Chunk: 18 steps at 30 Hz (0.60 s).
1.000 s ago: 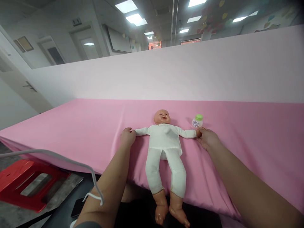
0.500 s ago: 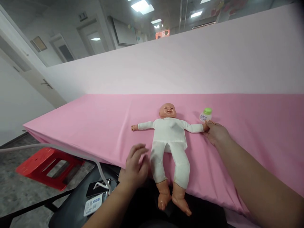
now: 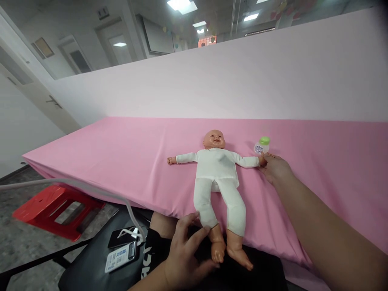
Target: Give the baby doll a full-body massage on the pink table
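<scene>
left hand (image 3: 188, 252), fingers parted, at baby doll (image 3: 216, 171)'s lower leg; contact unclear. doll on pink-covered table (image 3: 121, 157), feet past near edge. right hand (image 3: 276, 167) pinches doll's hand. green-lidded jar (image 3: 262, 145) just beyond; contents unclear.

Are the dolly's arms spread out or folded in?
Spread out: the doll has an arm out to each side, with the right hand at the end of one.

Bright ceiling panels (image 3: 182, 5) glare at the top; shadows fall softly. Wide-angle distortion stretches the edges, and the upper right corner darkens.
</scene>
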Available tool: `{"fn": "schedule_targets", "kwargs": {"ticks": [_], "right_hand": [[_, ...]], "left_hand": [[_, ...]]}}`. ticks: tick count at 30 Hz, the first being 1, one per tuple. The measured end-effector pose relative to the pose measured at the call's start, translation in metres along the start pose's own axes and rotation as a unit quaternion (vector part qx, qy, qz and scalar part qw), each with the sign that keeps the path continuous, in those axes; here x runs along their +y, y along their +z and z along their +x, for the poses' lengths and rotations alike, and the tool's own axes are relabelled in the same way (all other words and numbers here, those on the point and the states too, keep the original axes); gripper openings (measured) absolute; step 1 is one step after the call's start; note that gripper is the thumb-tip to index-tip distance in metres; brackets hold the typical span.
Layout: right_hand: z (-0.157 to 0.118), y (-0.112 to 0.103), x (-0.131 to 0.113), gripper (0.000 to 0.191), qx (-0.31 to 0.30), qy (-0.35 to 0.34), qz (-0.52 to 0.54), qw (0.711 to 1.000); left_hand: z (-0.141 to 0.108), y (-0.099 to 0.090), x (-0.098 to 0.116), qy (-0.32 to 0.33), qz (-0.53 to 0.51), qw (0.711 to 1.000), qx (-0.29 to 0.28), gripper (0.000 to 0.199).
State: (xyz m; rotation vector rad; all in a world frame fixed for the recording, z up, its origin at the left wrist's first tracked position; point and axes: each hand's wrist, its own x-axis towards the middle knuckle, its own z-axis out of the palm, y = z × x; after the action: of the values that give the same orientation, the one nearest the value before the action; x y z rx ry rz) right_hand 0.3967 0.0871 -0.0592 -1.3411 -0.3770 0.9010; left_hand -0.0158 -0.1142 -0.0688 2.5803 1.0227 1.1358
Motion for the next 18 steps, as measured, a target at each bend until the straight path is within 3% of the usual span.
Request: {"fn": "schedule_targets", "kwargs": {"ticks": [4, 9, 18], "right_hand": [[-0.002, 0.0, -0.001, 0.008, -0.002, -0.003, -0.008, 1.0], [-0.001, 0.001, 0.0, 0.007, 0.012, 0.003, 0.011, 1.0], [0.0, -0.001, 0.001, 0.008, -0.009, -0.012, 0.001, 1.0]], "left_hand": [[-0.002, 0.012, 0.007, -0.009, 0.02, 0.999, 0.028, 0.083], [0.004, 0.017, 0.011, -0.021, 0.014, 0.999, 0.042, 0.062], [0.006, -0.01, 0.008, -0.133, -0.101, 0.983, 0.074, 0.046]]}}
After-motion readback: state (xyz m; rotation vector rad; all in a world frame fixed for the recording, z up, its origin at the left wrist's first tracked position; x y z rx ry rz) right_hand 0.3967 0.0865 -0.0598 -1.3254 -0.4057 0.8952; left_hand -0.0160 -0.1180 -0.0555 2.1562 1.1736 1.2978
